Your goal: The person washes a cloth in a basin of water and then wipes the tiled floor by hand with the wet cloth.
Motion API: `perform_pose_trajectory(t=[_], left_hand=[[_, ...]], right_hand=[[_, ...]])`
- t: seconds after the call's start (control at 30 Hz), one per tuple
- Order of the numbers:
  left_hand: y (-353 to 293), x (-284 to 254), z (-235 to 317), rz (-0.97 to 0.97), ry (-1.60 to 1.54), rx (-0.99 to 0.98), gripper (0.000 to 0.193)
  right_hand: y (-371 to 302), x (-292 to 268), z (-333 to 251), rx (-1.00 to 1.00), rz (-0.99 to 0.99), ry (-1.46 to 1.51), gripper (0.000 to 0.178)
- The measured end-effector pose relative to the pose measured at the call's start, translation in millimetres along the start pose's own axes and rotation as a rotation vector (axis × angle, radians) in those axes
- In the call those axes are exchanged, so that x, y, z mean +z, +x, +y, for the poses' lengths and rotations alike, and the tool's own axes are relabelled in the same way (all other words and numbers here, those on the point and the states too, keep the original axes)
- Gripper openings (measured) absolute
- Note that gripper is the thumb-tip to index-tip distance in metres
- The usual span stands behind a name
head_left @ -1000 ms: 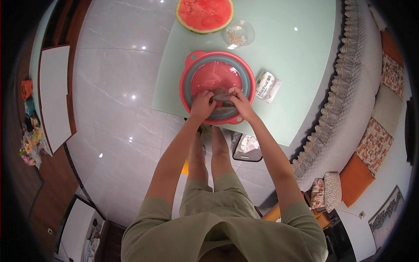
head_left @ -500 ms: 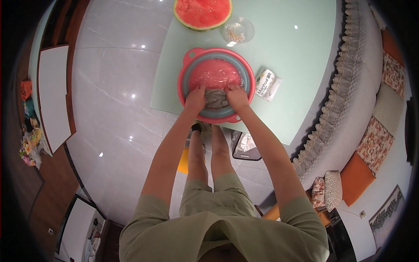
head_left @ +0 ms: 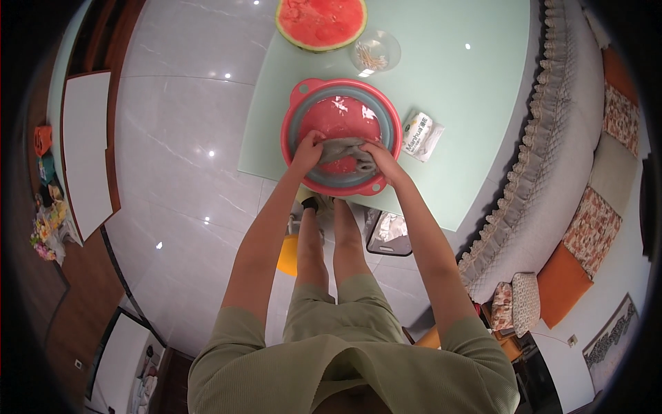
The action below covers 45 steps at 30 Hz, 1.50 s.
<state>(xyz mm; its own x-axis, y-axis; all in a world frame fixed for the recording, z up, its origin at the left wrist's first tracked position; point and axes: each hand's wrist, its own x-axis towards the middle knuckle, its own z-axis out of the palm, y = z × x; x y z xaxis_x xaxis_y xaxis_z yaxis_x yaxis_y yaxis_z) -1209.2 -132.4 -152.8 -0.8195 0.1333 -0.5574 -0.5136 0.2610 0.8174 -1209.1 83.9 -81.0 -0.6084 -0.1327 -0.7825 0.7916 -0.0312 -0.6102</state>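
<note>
A wet grey cloth (head_left: 339,148) is stretched between my two hands above a round red-and-grey basin (head_left: 396,117). Water (head_left: 334,123) with bright reflections lies over the basin's red bottom. My left hand (head_left: 308,150) pinches the cloth's left end near the basin's left inner wall. At the right end, my right hand (head_left: 381,160) grips the cloth, and part of it hangs down in folds beside those fingers. Some fingertips are hidden by the cloth and the hands themselves.
The basin stands on a pale green glass table (head_left: 455,90). Beyond it are a cut watermelon half (head_left: 322,22) and a clear round container of cotton swabs (head_left: 376,52). A white tissue pack (head_left: 422,136) lies to the right. Below the table's edge stands a bin (head_left: 390,233).
The cloth was bunched low in the water between my hands. Now it is raised and spread out sideways, with my hands slightly farther apart.
</note>
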Motion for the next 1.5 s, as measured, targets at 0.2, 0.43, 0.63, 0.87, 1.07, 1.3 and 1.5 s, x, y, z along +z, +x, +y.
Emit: perform_pose_trajectory(t=[0.2, 0.43, 0.63, 0.87, 1.07, 1.3, 1.5], left_hand=[[-13, 1, 11, -0.019, 0.088, 0.021, 0.021], [-29, 2, 26, 0.165, 0.570, 0.139, 0.028], [-43, 13, 52, 0.044, 0.572, 0.279, 0.052], [-44, 31, 46, -0.117, 0.799, 0.314, 0.066], [-49, 29, 50, 0.007, 0.532, 0.468, 0.062], [-53, 33, 46, -0.130, 0.089, 0.151, 0.054], [-54, 35, 59, -0.059, -0.287, -0.173, 0.044]], right_hand=[[-43, 17, -36, 0.220, -0.094, 0.227, 0.037], [-42, 28, -36, -0.025, -0.090, -0.302, 0.038], [-28, 35, -21, -0.337, 0.008, -1.137, 0.029], [7, 17, 13, -0.576, 0.169, -1.473, 0.031], [-20, 30, -1, -0.450, 0.156, -0.757, 0.019], [-46, 40, -6, -0.228, 0.020, 0.139, 0.013], [-40, 39, 10, -0.457, 0.199, 0.177, 0.015]])
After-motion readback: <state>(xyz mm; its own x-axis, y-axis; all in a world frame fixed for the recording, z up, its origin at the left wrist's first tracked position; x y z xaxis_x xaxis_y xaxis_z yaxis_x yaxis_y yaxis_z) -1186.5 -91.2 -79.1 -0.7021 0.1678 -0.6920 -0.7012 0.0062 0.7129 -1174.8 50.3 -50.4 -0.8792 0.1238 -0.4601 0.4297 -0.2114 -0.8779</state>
